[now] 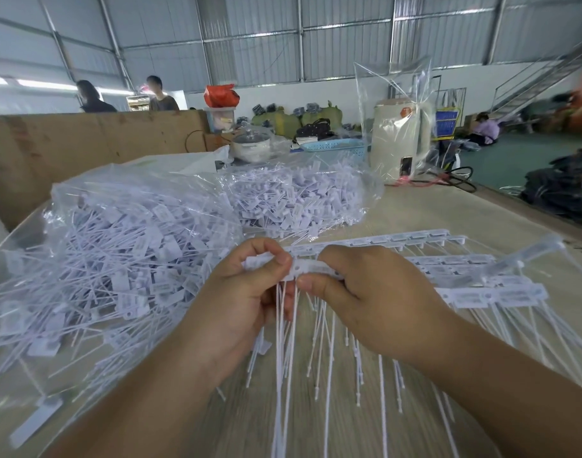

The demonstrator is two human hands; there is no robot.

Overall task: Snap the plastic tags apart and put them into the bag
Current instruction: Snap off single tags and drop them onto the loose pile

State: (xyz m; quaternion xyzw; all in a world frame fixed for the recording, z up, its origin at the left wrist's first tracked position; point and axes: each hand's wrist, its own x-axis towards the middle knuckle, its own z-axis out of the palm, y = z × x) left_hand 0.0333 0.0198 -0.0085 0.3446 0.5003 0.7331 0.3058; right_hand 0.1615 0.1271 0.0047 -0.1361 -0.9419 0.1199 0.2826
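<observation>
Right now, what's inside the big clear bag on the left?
The big clear bag holds a heap of loose white tags, already separated. Whatever lies beneath the heap is covered.

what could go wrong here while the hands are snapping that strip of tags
1. The long tails hang tangled between both hands, so a snapped tag may drag its neighbours along.
2. The left hand and right hand pinch the strip very close together; a slipping grip might bend it rather than break it.
3. The bag lies off to the left, so loose tags could land on the table.
</observation>
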